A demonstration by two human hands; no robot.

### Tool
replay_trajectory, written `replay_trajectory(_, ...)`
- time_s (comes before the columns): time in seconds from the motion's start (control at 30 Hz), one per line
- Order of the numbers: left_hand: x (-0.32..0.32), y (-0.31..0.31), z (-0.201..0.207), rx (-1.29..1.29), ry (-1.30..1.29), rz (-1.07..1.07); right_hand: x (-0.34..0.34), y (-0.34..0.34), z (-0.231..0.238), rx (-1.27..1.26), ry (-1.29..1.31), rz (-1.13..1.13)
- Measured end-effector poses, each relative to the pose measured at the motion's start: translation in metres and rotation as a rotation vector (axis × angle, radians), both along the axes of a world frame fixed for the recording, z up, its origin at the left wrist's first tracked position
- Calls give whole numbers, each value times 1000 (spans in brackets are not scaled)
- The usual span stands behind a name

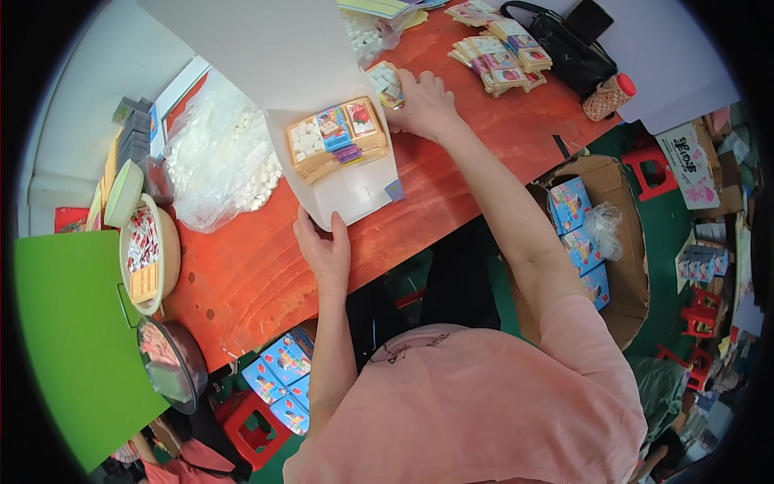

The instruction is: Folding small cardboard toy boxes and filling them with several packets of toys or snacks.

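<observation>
An open white cardboard box [330, 194] lies on the red table in front of me, its tall lid flap [266, 48] raised. Inside is a stack of wooden trays [339, 139], the top one filled with white cubes, a blue card and a card with a red picture. My left hand [324, 248] grips the box's near edge, thumb and fingers on either side. To the right of the flap, my right hand [425, 105] is closed on a tray of white cubes [385, 85], partly hidden by the flap and fingers.
A clear bag of white cubes [222, 153] lies left of the box. Bundled tray stacks [500, 56], a black bag [556, 48] and a red-lidded jar [609, 98] stand at the far right. A basin of small packets [168, 266] is at the left edge; a carton [629, 298] holds blue boxes.
</observation>
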State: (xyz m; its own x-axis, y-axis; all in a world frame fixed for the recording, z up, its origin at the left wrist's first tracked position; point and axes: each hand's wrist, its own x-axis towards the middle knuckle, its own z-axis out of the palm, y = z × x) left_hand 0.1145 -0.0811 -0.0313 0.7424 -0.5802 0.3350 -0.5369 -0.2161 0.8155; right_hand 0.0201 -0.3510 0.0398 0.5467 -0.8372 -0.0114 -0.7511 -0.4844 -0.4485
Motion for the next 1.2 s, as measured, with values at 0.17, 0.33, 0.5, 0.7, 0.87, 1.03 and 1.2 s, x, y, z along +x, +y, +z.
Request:
replay_trajectory(0.17,-2,-3,2,-27,52,-9,1,-2,3,-30,97,-34)
replay_trajectory(0.33,2,0,-3,-12,142,-5,-13,-9,11,-161,115,7)
replay_trajectory(0.5,-7,2,26,-49,-30,34,-76,-18,73,-237,-381,127)
replay_trajectory(0.7,0,-21,49,-141,-157,51,-47,68,167,-326,-156,570)
replay_trajectory(0.87,-4,-21,60,-88,-211,112,25,72,146,-343,235,741)
replay_trajectory(1.03,5,-14,55,-92,-296,42,53,44,89,-377,246,865)
replay_trajectory(1.2,12,-10,55,-122,-350,2,46,72,64,-663,320,746)
